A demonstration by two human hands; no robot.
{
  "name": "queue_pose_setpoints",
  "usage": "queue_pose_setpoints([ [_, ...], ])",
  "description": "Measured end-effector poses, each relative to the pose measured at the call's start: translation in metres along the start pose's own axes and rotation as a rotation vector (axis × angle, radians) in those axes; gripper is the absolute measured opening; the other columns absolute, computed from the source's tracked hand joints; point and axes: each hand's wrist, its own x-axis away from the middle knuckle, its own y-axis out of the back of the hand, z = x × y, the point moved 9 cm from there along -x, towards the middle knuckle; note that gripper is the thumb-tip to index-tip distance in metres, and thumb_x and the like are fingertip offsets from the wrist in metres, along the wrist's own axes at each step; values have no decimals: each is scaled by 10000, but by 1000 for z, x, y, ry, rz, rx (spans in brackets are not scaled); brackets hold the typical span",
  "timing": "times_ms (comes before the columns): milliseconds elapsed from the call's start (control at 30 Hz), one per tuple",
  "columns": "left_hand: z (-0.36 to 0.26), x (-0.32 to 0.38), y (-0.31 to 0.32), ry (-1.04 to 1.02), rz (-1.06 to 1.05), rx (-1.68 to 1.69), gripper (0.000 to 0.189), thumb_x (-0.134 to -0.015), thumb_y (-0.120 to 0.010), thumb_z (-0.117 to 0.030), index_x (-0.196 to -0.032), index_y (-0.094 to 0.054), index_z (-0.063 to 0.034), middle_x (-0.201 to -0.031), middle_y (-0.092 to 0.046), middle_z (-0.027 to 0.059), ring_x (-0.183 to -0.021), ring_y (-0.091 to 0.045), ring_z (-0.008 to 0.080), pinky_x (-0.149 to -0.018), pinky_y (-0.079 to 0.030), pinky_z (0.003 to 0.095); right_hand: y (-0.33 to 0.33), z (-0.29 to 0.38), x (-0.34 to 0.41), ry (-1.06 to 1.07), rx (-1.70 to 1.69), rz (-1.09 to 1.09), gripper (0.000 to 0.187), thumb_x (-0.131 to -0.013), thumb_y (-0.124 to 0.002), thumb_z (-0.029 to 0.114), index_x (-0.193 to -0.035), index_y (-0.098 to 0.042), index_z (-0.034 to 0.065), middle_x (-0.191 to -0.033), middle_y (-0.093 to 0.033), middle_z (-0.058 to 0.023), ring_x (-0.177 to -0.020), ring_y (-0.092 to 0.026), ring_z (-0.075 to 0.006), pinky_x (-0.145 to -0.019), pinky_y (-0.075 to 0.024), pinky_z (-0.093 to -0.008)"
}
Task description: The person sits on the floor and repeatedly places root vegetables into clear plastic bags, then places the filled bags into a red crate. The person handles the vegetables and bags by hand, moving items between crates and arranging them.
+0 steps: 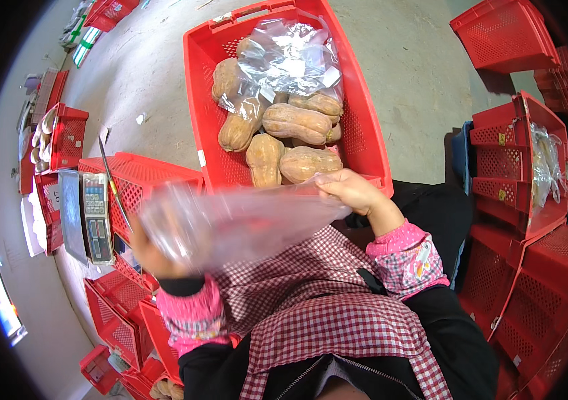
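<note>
A clear plastic bag point(264, 220) is stretched out between my hands above my lap. My right hand point(349, 189) pinches its right end between thumb and fingers, near the crate's front rim. At the bag's wide left end is my left hand point(156, 255), strongly blurred; it holds the plastic there, but its fingers are partly hidden. Just ahead stands a red plastic crate point(369, 145) containing several tan butnut-shaped squashes point(298, 123). A heap of clear plastic bags point(289, 55) covers the squashes at its far end.
At the left, a digital scale point(96, 220) rests on red crates, with a thin rod-like tool point(111, 177) beside it, close to my left hand. Stacked red crates point(504, 280) line the right side, one containing bagged goods point(546, 165). Concrete floor point(409, 90) lies beyond.
</note>
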Motion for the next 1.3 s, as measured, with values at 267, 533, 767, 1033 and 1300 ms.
queue_pose_setpoints([
  [267,118,-118,223,337,-699,-373,373,-936,-428,-323,-1261,-434,-141,-1252,-469,67,-1111,-465,264,-910,-416,482,86,-29,-50,235,-1506,-507,281,-930,-402,278,-1082,-558,100,-1146,-562,-76,-1143,-459,-267,-1026,-293,-478],
  [533,169,-169,308,750,-557,-1197,671,-857,-434,-484,-1204,-443,90,-1134,-516,277,-1068,-501,336,-895,-403,399,97,-140,-104,-357,-1055,-791,393,-931,-381,321,-1295,-425,179,-1382,-365,-57,-1298,-286,-281,-1053,-127,-567],
  [767,167,-169,305,485,-674,-1691,601,-828,-485,-446,-1326,-385,-125,-1227,-338,418,-1143,-363,518,-992,-302,453,71,-100,-150,-290,-1095,-452,502,-863,-540,360,-1269,-426,88,-1202,-534,-130,-1094,-522,-303,-897,-406,-556],
  [1033,151,-156,294,239,-666,-1595,477,-836,-514,-297,-1239,-462,-46,-1181,-479,289,-1123,-433,417,-950,-347,417,79,-84,-142,-162,-746,-456,574,-749,-701,147,-1242,-419,61,-1124,-563,-116,-983,-582,-247,-762,-515,-434],
  [1300,195,-146,266,358,-554,406,394,-918,-418,-295,-1203,-477,-30,-1202,-530,139,-1125,-491,278,-938,-420,421,92,-2,-99,153,-202,-429,807,-570,-793,58,-1271,-402,-23,-1170,-529,-131,-1082,-508,-203,-925,-412,-317],
])
